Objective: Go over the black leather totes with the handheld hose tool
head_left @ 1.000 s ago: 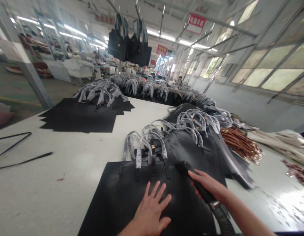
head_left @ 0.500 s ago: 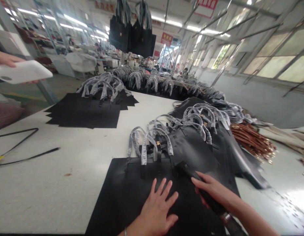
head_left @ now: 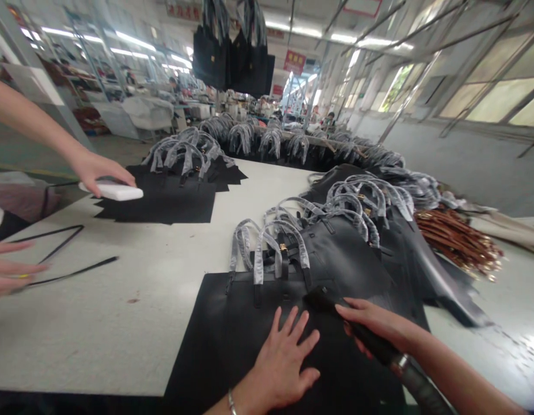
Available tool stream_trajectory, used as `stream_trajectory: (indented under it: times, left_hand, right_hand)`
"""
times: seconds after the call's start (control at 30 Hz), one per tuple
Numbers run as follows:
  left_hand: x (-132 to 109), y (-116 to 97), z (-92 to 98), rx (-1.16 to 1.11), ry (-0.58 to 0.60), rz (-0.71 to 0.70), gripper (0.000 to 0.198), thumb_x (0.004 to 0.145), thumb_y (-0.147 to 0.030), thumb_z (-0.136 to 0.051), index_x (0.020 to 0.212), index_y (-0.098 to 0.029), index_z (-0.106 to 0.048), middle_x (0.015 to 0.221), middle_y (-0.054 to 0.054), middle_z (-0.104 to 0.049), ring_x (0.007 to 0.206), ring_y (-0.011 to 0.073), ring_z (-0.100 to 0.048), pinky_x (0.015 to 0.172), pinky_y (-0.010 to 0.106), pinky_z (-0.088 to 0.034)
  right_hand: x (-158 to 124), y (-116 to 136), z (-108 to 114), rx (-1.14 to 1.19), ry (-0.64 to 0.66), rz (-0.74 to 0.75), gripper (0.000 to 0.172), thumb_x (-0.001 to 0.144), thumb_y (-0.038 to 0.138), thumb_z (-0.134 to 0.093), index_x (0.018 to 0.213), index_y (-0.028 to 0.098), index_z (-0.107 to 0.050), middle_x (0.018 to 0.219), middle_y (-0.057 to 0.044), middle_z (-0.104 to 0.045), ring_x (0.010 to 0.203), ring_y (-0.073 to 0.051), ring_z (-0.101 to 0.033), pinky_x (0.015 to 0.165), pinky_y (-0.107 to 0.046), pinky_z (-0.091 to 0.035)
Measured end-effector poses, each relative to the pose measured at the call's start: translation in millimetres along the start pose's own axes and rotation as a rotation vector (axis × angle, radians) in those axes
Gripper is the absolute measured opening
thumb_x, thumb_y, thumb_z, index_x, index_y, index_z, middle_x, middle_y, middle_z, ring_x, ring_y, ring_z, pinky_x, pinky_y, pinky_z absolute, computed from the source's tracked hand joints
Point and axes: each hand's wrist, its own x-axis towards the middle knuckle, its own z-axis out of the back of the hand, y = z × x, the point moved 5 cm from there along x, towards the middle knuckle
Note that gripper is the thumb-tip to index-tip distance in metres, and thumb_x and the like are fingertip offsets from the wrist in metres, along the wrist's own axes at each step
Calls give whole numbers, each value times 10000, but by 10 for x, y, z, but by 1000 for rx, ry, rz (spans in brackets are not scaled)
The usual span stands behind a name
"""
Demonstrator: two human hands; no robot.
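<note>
A flat black leather bag lies on the white table in front of me, its handles wrapped in clear plastic. My left hand rests flat on the bag with fingers spread. My right hand is wrapped round a black nozzle on a ribbed hose, its tip pressed on the bag near the handles.
More black bags with wrapped handles are stacked to the right and at the back left. Brown straps lie at the right. Another person's hand holds a white block at the left; their other hand is near black cords.
The other person's hand has come down with the white block towards the far left stack, and a second hand has entered at the left edge. My hands stay on the bag.
</note>
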Motion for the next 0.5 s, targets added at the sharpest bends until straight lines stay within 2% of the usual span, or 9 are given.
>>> stream_trajectory:
  times: [0.07,0.17,0.23,0.37,0.5]
  left_hand:
    - [6,-2,-1,6,9,0,682,875,-545,-526,1475,-351,-267,1596,46,-133,1463,326,-84,1156,638,-58]
    - [9,0,2,9,15,9,668,883,-550,-508,1473,-351,-269,1594,58,-144,1465,318,-75,1152,641,-57]
    - [4,1,8,0,9,10,661,884,-553,-504,1470,-354,-274,1594,58,-146,1465,313,-75,1154,637,-59]
    - [-8,7,16,-18,-8,6,651,883,-585,-486,1462,-363,-288,1594,49,-155,1464,310,-97,1156,633,-69]
    - [1,33,-2,-21,-6,-8,663,877,-600,-486,1462,-364,-283,1589,52,-173,1458,324,-124,1142,655,-94]
  right_hand:
    - [75,77,-49,-15,-27,65,389,831,547,-592,982,205,-486,673,42,-577,406,-92,-552,349,-197,-469]
    - [166,282,-23,-66,-200,247,381,826,524,-611,1036,226,-501,675,57,-559,400,-91,-548,344,-194,-450]
    - [158,370,65,-54,-289,306,336,845,496,-596,1036,235,-506,673,61,-550,408,-90,-549,353,-192,-450]
    - [152,380,257,3,-261,188,283,863,483,-581,903,213,-505,630,56,-542,401,-88,-537,346,-189,-440]
    - [362,505,351,6,-238,143,317,850,494,-604,922,200,-509,608,49,-556,386,-96,-533,330,-195,-436]
